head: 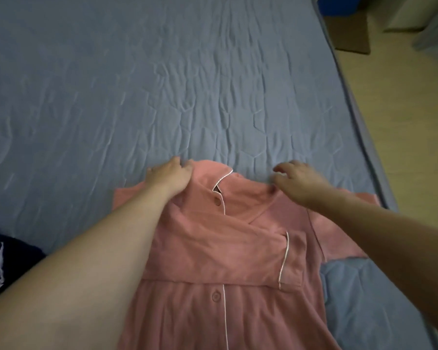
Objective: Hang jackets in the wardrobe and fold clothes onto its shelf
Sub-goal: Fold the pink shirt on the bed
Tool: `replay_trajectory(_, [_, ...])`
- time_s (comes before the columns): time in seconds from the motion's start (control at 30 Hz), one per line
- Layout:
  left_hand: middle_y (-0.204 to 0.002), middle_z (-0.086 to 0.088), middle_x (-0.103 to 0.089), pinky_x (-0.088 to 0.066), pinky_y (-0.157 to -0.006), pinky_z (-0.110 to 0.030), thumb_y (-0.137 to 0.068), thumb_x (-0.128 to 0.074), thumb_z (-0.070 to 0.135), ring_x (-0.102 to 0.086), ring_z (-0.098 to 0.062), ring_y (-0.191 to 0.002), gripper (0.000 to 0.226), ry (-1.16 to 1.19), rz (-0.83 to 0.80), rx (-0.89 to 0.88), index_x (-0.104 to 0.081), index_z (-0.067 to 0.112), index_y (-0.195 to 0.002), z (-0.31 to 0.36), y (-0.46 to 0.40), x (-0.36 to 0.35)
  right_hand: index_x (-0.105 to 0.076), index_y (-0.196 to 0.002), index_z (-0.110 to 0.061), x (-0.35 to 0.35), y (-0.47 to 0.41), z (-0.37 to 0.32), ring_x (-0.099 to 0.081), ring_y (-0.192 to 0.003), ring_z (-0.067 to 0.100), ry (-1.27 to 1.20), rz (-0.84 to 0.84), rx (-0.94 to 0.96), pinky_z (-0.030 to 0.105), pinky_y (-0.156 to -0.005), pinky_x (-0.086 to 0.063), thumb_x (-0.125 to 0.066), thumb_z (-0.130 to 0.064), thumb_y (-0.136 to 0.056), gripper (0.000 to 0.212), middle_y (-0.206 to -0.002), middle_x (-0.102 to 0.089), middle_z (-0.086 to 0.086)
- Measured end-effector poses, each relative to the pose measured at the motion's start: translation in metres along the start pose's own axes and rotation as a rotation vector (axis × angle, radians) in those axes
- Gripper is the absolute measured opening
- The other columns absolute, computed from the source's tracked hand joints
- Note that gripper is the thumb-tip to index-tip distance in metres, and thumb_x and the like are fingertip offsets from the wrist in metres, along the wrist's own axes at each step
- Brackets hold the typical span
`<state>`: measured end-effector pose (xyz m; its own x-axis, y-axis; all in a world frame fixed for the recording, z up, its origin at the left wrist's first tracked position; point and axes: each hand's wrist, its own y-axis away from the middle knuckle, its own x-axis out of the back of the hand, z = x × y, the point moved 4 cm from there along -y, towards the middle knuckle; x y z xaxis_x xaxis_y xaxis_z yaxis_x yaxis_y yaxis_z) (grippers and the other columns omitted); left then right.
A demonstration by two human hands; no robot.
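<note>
A pink button-up shirt [225, 248] with white piping lies front up on the blue bed [187, 84], collar away from me. Its left sleeve is folded across the chest, and the right sleeve spreads out flat to the right. My left hand [171, 176] rests on the collar's left corner, with the fingers curled onto the fabric edge. My right hand [299, 183] hovers at the right shoulder of the shirt, fingers loosely bent, the thumb near the fabric; whether it touches is unclear.
A dark navy garment with white stripes [0, 261] lies at the left edge of the bed. The bed's right edge [359, 117] runs diagonally, with pale wooden floor [402, 109] and a brown mat [352, 36] beyond it.
</note>
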<state>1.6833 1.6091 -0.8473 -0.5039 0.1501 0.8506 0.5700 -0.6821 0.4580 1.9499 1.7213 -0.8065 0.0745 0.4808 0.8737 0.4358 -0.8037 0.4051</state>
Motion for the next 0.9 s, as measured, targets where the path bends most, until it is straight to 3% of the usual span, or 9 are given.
replay_trajectory(0.13, [-0.119, -0.013, -0.064, -0.043, -0.079, -0.031, -0.092, -0.054, 0.049, -0.060, -0.028, -0.104, 0.039, 0.026, -0.274, -0.038, -0.065, 0.013, -0.103, -0.016, -0.009, -0.008, -0.061, -0.124, -0.017, -0.038, -0.027, -0.047, -0.049, -0.127, 0.028, -0.064, -0.400, -0.062, 0.038, -0.107, -0.034, -0.039, -0.065, -0.092, 0.061, -0.136, -0.056, 0.008])
replay_trajectory(0.23, [-0.085, 0.004, -0.058, -0.035, -0.067, -0.029, -0.097, -0.054, 0.033, -0.054, -0.018, -0.086, 0.020, 0.350, -0.033, -0.265, -0.054, 0.014, -0.093, -0.021, -0.009, 0.004, -0.064, -0.117, -0.015, -0.049, -0.031, -0.066, -0.064, -0.109, 0.026, -0.526, -0.653, -0.117, 0.041, -0.099, -0.049, -0.067, -0.039, -0.088, 0.038, -0.119, -0.068, 0.007])
replay_trajectory(0.3, [-0.081, 0.008, -0.055, -0.037, -0.068, -0.030, -0.099, -0.047, 0.035, -0.054, -0.019, -0.082, 0.016, 0.514, 0.227, -0.341, -0.048, 0.020, -0.093, -0.028, -0.003, 0.015, -0.065, -0.105, -0.020, -0.036, -0.047, -0.069, -0.068, -0.094, 0.020, -0.880, -0.418, -0.036, 0.031, -0.078, -0.057, -0.069, -0.011, -0.085, 0.022, -0.099, -0.072, 0.003])
replay_trajectory(0.4, [-0.099, -0.005, -0.063, -0.047, -0.084, -0.043, -0.099, -0.036, 0.038, -0.058, -0.031, -0.096, 0.021, 0.560, 0.433, -0.235, -0.049, 0.023, -0.102, -0.030, -0.006, 0.006, -0.053, -0.085, -0.025, -0.009, -0.068, -0.071, -0.057, -0.068, 0.009, -0.838, 0.043, 0.127, 0.018, -0.048, -0.042, -0.059, 0.001, -0.082, 0.027, -0.077, -0.058, -0.003])
replay_trajectory(0.5, [-0.115, -0.010, -0.060, -0.041, -0.090, -0.045, -0.101, -0.036, 0.033, -0.052, -0.035, -0.110, 0.019, 0.428, 0.460, -0.022, -0.051, 0.024, -0.105, -0.024, -0.022, -0.021, -0.048, -0.096, -0.018, -0.010, -0.086, -0.055, -0.049, -0.088, 0.021, -0.713, 0.441, 0.127, 0.032, -0.075, -0.049, -0.053, 0.000, -0.081, 0.024, -0.099, -0.045, -0.001])
replay_trajectory(0.57, [-0.125, -0.012, -0.056, -0.034, -0.095, -0.045, -0.099, -0.040, 0.043, -0.047, -0.036, -0.117, 0.031, 0.193, 0.421, 0.010, -0.053, 0.020, -0.115, -0.023, -0.029, -0.048, -0.049, -0.116, -0.015, -0.029, -0.093, -0.043, -0.049, -0.106, 0.024, -0.647, 0.431, 0.081, 0.040, -0.097, -0.041, -0.062, -0.020, -0.085, 0.034, -0.113, -0.045, -0.003])
replay_trajectory(0.63, [-0.116, -0.017, -0.057, -0.035, -0.090, -0.046, -0.096, -0.045, 0.047, -0.050, -0.038, -0.109, 0.038, -0.008, 0.543, -0.038, -0.057, 0.013, -0.109, -0.023, -0.026, -0.069, -0.047, -0.128, -0.019, -0.060, -0.102, -0.036, -0.050, -0.116, 0.027, -0.427, 0.212, 0.033, 0.042, -0.100, -0.040, -0.063, -0.050, -0.083, 0.057, -0.122, -0.054, 0.002])
replay_trajectory(0.77, [-0.099, -0.019, -0.064, -0.037, -0.082, -0.047, -0.100, -0.039, 0.040, -0.056, -0.039, -0.096, 0.035, 0.039, 0.717, -0.070, -0.056, 0.011, -0.092, -0.023, -0.034, -0.066, -0.053, -0.086, -0.020, -0.066, -0.112, -0.043, -0.058, -0.091, 0.028, -0.299, 0.199, 0.219, 0.032, -0.061, -0.033, -0.057, -0.049, -0.087, 0.029, -0.089, -0.061, 0.002])
replay_trajectory(0.9, [-0.100, -0.025, -0.067, -0.040, -0.085, -0.046, -0.104, -0.032, 0.033, -0.060, -0.044, -0.097, 0.037, 0.120, 0.710, -0.045, -0.058, 0.006, -0.099, -0.027, -0.048, -0.052, -0.043, -0.084, -0.021, -0.056, -0.102, -0.042, -0.058, -0.092, 0.033, -0.154, 0.419, 0.291, 0.033, -0.063, -0.027, -0.040, -0.052, -0.097, 0.034, -0.094, -0.065, 0.010])
